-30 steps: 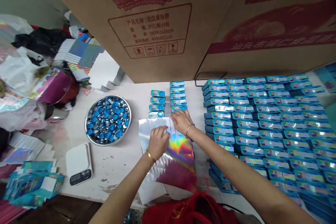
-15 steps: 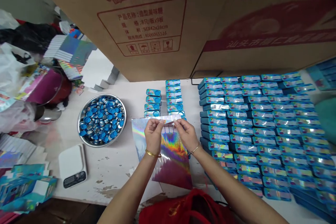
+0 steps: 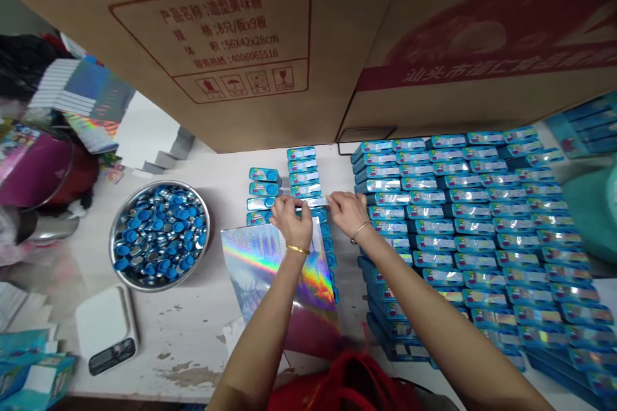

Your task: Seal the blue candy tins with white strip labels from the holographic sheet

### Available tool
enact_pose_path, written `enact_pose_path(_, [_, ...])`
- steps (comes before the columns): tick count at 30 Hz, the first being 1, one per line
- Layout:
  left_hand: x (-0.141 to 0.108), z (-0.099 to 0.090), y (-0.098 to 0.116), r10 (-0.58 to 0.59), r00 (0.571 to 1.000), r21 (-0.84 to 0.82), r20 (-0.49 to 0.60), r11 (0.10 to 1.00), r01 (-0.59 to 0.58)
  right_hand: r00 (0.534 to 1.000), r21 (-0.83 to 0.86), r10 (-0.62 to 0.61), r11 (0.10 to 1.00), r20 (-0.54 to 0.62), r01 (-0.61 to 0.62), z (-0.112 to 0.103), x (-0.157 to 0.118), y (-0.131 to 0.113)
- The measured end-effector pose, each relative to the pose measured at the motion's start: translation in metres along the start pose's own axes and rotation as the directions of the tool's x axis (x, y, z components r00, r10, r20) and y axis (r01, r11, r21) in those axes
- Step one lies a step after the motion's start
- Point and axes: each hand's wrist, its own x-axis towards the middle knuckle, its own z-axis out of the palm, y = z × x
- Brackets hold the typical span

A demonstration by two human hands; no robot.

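Note:
A narrow silvery sticker is stretched between my hands, just over a blue box in the right-hand short column. My left hand pinches its left end, thumb and fingers together. At the other end, the fingertips of my right hand are closed on it. Small blue boxes stand in two short columns below and beyond my fingers. Under my left wrist lies a shiny rainbow sticker sheet, which partly covers the nearer boxes.
Many labelled blue boxes stand in rows on the right. A metal bowl of blue-and-silver caps and a white scale are at left. Large cartons wall off the back. White card stacks stand far left.
Both hands have moved off the rainbow sheet, away from me, carrying the sticker to a blue box in the right-hand short column. The camera view has shifted slightly.

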Motion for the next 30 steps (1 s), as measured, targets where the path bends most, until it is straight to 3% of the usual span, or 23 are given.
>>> enact_pose_path(5, [-0.002, 0.007, 0.001, -0.017, 1.000, 0.114, 0.009, 0.993, 0.016, 0.999, -0.005, 0.024, 1.000, 0.046, -0.024, 0.012, 0.005, 0.005])
enact_pose_path(11, [0.005, 0.001, 0.002, -0.062, 0.997, 0.149, -0.049, 0.987, 0.069, 0.976, 0.229, 0.211, 0.949, 0.047, -0.216, 0.040, 0.004, 0.015])
enact_pose_path(16, [0.009, 0.001, 0.003, -0.068, 0.998, 0.175, 0.009, 0.982, 0.065, 0.963, 0.230, 0.197, 0.944, 0.186, -0.238, 0.052, 0.004, 0.026])
enact_pose_path(18, [0.010, -0.009, -0.004, -0.024, 0.998, 0.154, 0.053, 0.988, 0.016, 0.980, 0.240, 0.177, 0.951, 0.089, -0.193, 0.044, 0.001, 0.026])
enact_pose_path(20, [0.011, -0.029, -0.019, 0.101, 0.988, 0.117, 0.117, 0.987, -0.114, 0.988, 0.239, 0.105, 0.968, -0.116, -0.074, 0.031, -0.006, 0.018])
enact_pose_path(23, [0.010, -0.067, -0.053, 0.306, 0.929, 0.157, 0.209, 0.927, -0.341, 0.957, 0.186, -0.108, 0.969, -0.270, 0.162, 0.016, -0.023, -0.012])
enact_pose_path(26, [0.007, -0.095, -0.084, 0.363, 0.874, 0.278, 0.323, 0.846, -0.455, 0.938, 0.105, -0.285, 0.945, -0.197, 0.309, 0.018, -0.040, -0.053])
enact_pose_path(30, [0.001, -0.106, -0.102, 0.371, 0.826, 0.257, 0.425, 0.825, -0.503, 0.923, 0.027, -0.385, 0.922, -0.030, 0.386, 0.034, -0.053, -0.087])
